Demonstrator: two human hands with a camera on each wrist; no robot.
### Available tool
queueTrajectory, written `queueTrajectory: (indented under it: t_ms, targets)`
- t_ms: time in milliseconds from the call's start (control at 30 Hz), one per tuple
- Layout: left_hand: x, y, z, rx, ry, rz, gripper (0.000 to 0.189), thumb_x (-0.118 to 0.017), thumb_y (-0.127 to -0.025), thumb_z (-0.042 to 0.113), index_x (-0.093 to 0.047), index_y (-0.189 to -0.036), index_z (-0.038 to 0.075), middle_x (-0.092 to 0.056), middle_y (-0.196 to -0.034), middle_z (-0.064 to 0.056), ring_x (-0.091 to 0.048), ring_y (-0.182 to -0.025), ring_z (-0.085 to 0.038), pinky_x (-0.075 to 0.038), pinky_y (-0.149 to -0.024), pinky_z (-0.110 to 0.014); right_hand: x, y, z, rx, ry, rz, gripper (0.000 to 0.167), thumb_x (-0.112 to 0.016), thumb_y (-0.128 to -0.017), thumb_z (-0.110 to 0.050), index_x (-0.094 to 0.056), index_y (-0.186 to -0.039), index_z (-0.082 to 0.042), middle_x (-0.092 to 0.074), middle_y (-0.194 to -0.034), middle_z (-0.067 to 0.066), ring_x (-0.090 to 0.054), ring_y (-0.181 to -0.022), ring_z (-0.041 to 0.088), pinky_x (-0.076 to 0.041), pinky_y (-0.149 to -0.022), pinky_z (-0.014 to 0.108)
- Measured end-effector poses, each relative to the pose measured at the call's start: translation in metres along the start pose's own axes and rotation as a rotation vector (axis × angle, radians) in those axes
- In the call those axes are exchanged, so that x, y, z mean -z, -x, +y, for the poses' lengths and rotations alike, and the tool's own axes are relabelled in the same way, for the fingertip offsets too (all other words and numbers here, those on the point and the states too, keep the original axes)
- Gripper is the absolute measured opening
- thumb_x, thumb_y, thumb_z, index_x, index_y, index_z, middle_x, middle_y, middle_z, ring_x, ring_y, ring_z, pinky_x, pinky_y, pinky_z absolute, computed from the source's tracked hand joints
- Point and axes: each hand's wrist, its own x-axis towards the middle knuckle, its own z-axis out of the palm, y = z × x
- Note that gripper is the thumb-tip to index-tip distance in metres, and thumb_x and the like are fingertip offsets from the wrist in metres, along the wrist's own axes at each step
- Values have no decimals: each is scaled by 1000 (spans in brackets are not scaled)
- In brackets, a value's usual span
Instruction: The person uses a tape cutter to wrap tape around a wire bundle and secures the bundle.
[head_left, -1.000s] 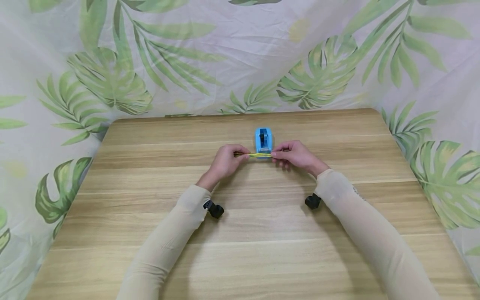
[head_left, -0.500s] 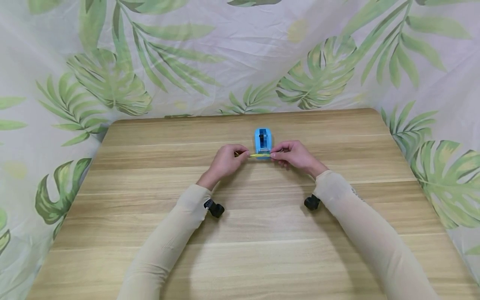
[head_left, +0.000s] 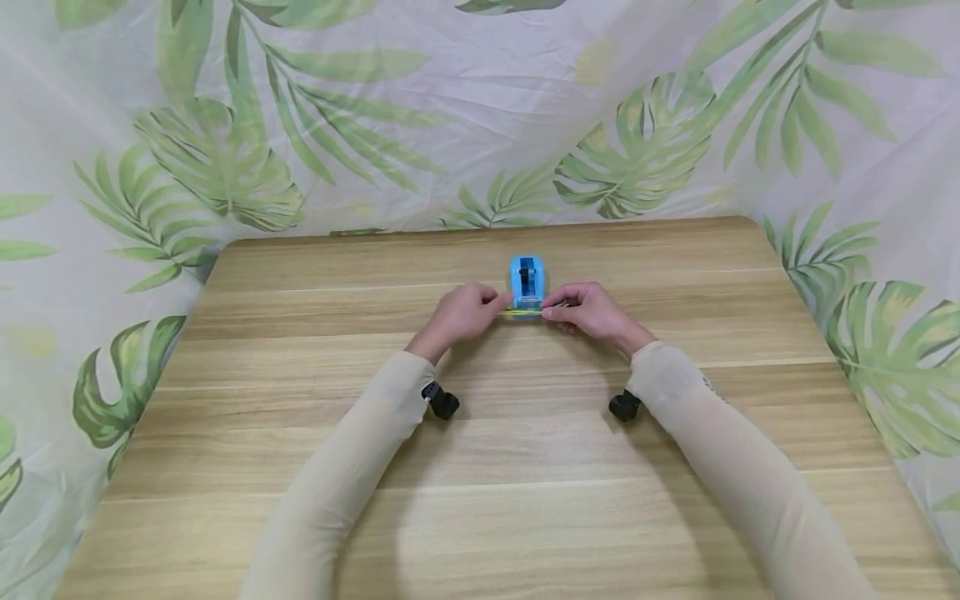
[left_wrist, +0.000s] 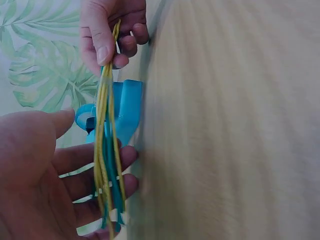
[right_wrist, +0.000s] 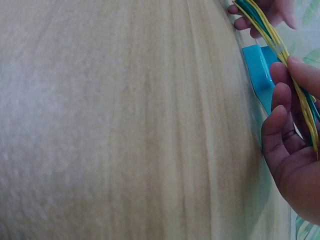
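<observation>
A bundle of thin yellow and green wires (left_wrist: 99, 160) stretches between the two hands, and a band of what looks like clear tape (left_wrist: 106, 81) wraps it near the right hand's fingertips. My right hand (head_left: 588, 310) pinches the bundle between thumb and fingers. Behind the wires' loose ends lie the spread fingers of my left hand (head_left: 467, 312); its thumb stands off from the wires in the left wrist view. Just beyond the wires a blue tape dispenser (head_left: 527, 283) sits on the table, its near end partly behind the bundle.
The wood-grain table (head_left: 517, 500) runs back to a cloth (head_left: 480, 108) printed with green leaves, which hangs along its far side. A black wrist camera (head_left: 442, 402) sticks out from the left sleeve, another wrist camera (head_left: 624, 406) from the right sleeve.
My left hand has let go of its pinch on the wires and shifted a little to the right, toward the dispenser. The right hand keeps its hold, nearly still.
</observation>
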Motion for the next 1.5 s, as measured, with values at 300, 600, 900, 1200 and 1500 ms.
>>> queueTrajectory:
  t_ms: [300, 600, 900, 1200, 1500]
  targets:
    - [-1, -23, 18, 128, -29, -115, 59, -52, -96, 66, -53, -68, 14, -39, -61, 2, -40, -55, -15, -32, -53, -30, 1, 3, -2, 25, 24, -8, 21, -75, -92, -11, -73, -108, 2, -70, -84, 17, -55, -64, 16, -45, -56, 25]
    - [-3, -34, 22, 226, -15, -145, 61, -57, -92, 68, -54, -66, 13, -45, -59, 1, -39, -51, -16, -30, -50, -30, 2, 2, -2, 58, 76, -5, 19, -75, -92, -11, -74, -107, -1, -70, -87, 15, -55, -66, 17, -46, -57, 26]
    - [-7, -37, 14, 247, 44, -143, 62, -59, -88, 72, -58, -68, 13, -45, -59, 2, -40, -52, -15, -30, -50, -30, 1, 2, -8, 130, 245, 6, 17, -77, -91, -14, -75, -104, -3, -72, -104, 7, -60, -94, 19, -47, -83, 32]
    - [-9, -37, 12, 254, 26, -132, 63, -58, -87, 74, -60, -71, 13, -45, -61, 2, -40, -54, -15, -30, -50, -29, -7, 4, -18, 156, 458, 11, 16, -72, -94, -16, -75, -103, -3, -71, -104, 10, -60, -95, 23, -48, -86, 39]
    - [-10, -34, 15, 254, 41, -120, 64, -60, -86, 73, -54, -63, 14, -44, -56, 3, -38, -49, -14, -28, -48, -28, -17, 1, -15, 135, 520, 69, 34, -71, -95, -39, -79, -92, -6, -72, -86, 4, -55, -70, 17, -44, -63, 31]
